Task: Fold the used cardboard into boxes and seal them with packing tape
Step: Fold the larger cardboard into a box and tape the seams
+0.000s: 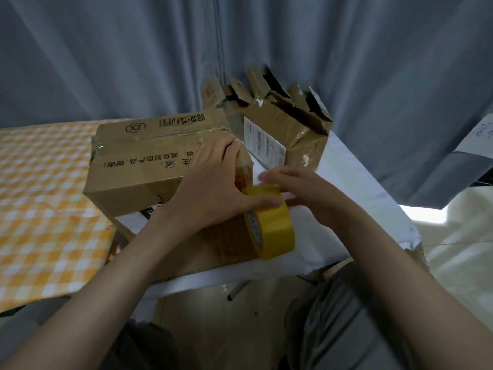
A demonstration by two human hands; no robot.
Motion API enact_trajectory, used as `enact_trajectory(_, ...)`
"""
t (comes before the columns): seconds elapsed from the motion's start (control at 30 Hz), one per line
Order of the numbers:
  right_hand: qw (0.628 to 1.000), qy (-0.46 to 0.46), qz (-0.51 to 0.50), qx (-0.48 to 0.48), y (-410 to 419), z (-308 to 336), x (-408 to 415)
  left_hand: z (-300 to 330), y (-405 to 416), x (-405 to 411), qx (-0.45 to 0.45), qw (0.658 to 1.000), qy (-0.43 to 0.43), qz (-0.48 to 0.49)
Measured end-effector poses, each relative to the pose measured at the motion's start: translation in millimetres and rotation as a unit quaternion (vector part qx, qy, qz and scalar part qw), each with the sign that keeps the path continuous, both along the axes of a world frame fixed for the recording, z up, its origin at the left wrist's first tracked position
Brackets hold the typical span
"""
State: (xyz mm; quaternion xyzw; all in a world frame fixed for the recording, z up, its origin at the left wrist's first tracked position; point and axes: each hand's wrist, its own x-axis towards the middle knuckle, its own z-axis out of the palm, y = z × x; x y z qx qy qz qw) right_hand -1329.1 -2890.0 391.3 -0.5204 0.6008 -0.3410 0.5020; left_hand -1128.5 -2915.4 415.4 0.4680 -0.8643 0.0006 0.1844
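A closed cardboard box (149, 166) printed with "X2" and a barcode lies on the table on top of a flat cardboard sheet (213, 249). My left hand (213, 188) rests on the box's right end, fingers fairly straight over the top edge, thumb stretched onto the yellow tape roll (272, 225). The roll stands on edge just right of the box, with a short yellow strip running from it to the box end. My right hand (306, 193) grips the roll from the far side, fingers curled over its top; its thumb is hidden.
Two open, torn cardboard boxes (288, 129) with shipping labels stand behind, by the grey curtain (133, 54). A yellow checked cloth (40, 188) covers the table's left part, a white sheet (360, 214) the right part. My knees are below the front edge.
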Motion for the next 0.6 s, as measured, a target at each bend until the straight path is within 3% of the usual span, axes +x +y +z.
enact_trajectory(0.2, 0.994, -0.084, -0.002, 0.071, 2, 10, 11, -2, 1, -1, 0.0, 1.0, -0.017, 0.001)
enact_trajectory(0.33, 0.992, -0.099, -0.012, 0.074, 5, 4, 23, -2, 1, -2, -0.01, 0.999, -0.052, 0.013)
enact_trajectory(0.6, 0.986, -0.089, -0.116, 0.08, 19, 6, 8, -1, 1, -2, 0.0, 1.0, -0.029, 0.01)
